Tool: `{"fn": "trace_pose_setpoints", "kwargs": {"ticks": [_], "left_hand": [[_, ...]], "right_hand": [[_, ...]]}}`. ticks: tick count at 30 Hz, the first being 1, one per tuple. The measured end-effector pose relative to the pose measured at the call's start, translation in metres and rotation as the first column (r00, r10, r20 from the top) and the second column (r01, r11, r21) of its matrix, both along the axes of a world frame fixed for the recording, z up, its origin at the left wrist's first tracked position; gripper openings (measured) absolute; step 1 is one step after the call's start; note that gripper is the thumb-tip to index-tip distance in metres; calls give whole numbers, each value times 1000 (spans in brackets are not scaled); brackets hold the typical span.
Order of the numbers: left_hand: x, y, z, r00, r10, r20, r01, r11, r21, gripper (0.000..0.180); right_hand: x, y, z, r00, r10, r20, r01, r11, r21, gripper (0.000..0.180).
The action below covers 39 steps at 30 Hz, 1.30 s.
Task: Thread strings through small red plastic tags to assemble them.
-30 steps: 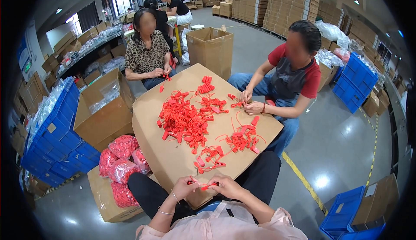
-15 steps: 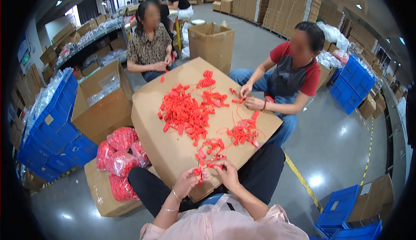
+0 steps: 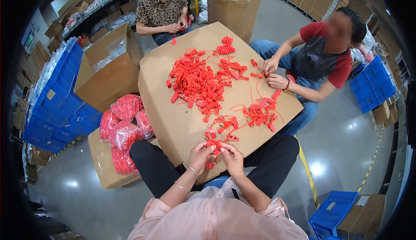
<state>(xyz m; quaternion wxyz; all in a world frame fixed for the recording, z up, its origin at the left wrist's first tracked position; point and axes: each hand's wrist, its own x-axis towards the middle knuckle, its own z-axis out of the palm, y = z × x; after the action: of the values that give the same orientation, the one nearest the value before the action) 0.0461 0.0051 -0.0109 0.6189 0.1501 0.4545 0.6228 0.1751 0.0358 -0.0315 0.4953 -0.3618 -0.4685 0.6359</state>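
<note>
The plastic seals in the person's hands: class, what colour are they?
Red, seen best in the head view: the seals pinched between the left hand and right hand.

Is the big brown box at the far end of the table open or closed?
Open. The tall cardboard box behind the cardboard tabletop has its top flaps up, showing its inner walls. What's inside cannot be seen.

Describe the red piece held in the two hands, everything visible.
The red piece looks like thin plastic: a narrow strap with a thicker tag end hanging down. The left hand and right hand pinch it together at the near edge of the cardboard sheet, just short of a small heap of like pieces.
</note>
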Motion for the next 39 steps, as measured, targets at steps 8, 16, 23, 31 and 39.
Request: {"fn": "trace_pose_setpoints", "kwargs": {"ticks": [8,16,23,31,39], "left_hand": [[16,14,-15,993,82,-85,-84,996,-28,12],[3,16,-13,999,-38,-1,38,995,-97,16],[-17,15,-1,841,-320,-436,326,943,-63,29],[-26,23,7,885,-358,-298,351,933,-79,15],[-48,21,2,936,-169,-310,154,986,-70,18]], "right_hand": [[7,3,-4,998,27,61,-24,998,-52,21],[12,18,-27,997,-6,-73,-2,995,-103,16],[15,19,-16,978,194,-77,-206,954,-217,14],[12,35,13,926,348,-144,-371,909,-189,15],[17,32,-3,785,224,578,-315,947,61,23]]}}
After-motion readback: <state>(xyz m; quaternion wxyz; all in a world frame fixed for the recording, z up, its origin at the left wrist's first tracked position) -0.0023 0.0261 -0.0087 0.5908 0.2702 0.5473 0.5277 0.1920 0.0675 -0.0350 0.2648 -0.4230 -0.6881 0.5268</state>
